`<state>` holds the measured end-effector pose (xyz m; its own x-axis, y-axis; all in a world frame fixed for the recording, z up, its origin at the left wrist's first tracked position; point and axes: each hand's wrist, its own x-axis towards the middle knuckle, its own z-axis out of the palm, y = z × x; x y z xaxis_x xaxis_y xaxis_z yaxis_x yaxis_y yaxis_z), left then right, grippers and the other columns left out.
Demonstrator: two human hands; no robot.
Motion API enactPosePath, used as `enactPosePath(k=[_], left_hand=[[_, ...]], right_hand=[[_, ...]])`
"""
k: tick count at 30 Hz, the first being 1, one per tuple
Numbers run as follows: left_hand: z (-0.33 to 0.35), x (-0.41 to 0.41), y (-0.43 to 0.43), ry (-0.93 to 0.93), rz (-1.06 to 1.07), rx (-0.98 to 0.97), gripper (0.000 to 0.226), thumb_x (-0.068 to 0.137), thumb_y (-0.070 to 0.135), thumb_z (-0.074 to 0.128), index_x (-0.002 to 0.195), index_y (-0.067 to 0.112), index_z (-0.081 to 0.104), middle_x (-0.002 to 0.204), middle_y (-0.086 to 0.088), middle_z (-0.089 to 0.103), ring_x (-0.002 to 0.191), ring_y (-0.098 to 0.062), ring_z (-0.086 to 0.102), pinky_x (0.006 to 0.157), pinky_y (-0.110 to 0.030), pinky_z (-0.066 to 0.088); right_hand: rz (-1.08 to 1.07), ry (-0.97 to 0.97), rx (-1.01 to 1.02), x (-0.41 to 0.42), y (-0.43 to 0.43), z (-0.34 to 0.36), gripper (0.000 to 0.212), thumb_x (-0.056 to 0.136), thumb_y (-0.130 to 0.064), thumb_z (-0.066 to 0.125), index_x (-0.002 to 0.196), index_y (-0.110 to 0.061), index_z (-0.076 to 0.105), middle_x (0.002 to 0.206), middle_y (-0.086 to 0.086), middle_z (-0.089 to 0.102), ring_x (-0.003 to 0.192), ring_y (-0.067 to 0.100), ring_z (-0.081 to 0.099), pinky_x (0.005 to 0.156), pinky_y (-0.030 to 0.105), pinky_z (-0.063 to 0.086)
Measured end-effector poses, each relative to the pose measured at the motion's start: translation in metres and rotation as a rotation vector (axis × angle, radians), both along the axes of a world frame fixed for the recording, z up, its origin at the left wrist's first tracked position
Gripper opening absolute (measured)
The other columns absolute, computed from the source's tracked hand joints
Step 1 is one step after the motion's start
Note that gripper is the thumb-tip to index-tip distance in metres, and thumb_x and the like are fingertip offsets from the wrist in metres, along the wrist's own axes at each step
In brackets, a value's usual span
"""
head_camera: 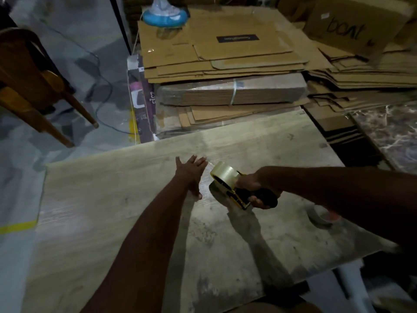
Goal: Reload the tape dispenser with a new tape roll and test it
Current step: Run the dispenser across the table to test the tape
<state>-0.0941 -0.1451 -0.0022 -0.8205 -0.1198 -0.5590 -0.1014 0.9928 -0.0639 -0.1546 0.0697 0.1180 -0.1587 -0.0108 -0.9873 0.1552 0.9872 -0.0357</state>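
Note:
A yellow-and-black tape dispenser (239,195) carries a clear tape roll (223,172) and is tilted against the worn wooden table (108,199). My right hand (255,188) grips its black handle. My left hand (191,175) lies flat on the tabletop just left of the roll, fingers spread and pointing away from me. A faint strip of clear tape (206,170) seems to run along the table between the left hand's fingers and the roll. A second tape roll (322,216) lies on the table, partly hidden under my right forearm.
Stacks of flattened cardboard boxes (225,59) stand past the table's far edge, with a box marked "boat" (352,26) at the back right. A wooden chair (33,86) and a cable are on the floor to the left. A blue fan base (164,14) sits at the top.

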Motion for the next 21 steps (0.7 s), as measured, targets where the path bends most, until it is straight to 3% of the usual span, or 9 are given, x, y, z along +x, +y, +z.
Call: enactPosePath(k=[8,13,21], left_hand=[[0.002,0.001,0.007,-0.035,0.04,-0.009,0.147,0.056,0.062,0.088,0.162,0.024,-0.007,0.169,0.008,-0.012,0.156,-0.024,-0.01,0.111,-0.078,0.009],[-0.001,-0.002,0.01,-0.043,0.051,0.009,0.144,0.059,0.057,0.089,0.162,0.022,-0.006,0.17,0.004,-0.012,0.156,-0.024,-0.01,0.111,-0.079,0.011],[-0.01,0.003,0.009,0.021,-0.098,0.003,0.142,0.062,0.059,0.086,0.162,0.015,-0.005,0.169,-0.003,-0.014,0.156,-0.022,-0.011,0.117,-0.071,0.01]], right_hand=[[-0.014,-0.02,-0.023,-0.003,0.009,0.001,0.043,0.101,-0.033,0.029,0.066,-0.013,0.044,0.046,0.001,0.041,0.031,0.015,0.039,0.041,0.015,0.04],[-0.027,-0.077,0.006,-0.015,-0.008,0.005,0.045,0.102,-0.032,0.037,0.063,-0.012,0.049,0.046,-0.001,0.043,0.034,0.011,0.042,0.04,0.016,0.039],[-0.026,-0.062,0.025,-0.026,-0.027,0.009,0.043,0.102,-0.031,0.039,0.066,-0.01,0.05,0.046,0.003,0.047,0.036,0.015,0.046,0.043,0.016,0.042]])
